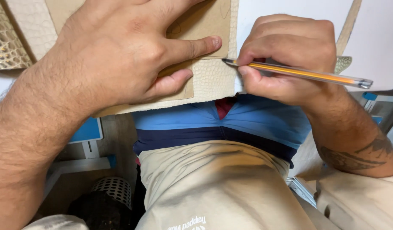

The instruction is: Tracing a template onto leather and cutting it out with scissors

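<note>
My left hand (119,51) lies flat on a tan cardboard template (207,21), pressing it onto a cream textured leather sheet (213,79) at the near edge of a white table (290,8). The index finger runs along the template's lower edge. My right hand (286,55) grips a clear pen with an orange core (307,73); its tip touches the template's lower right corner, on the leather.
A gold textured sheet (4,38) lies at the far left on the table. Below the table edge are my blue striped shirt (230,123) and beige trousers (213,187). A perforated white bin (113,189) and blue-and-white frame parts (88,140) stand on the floor at left.
</note>
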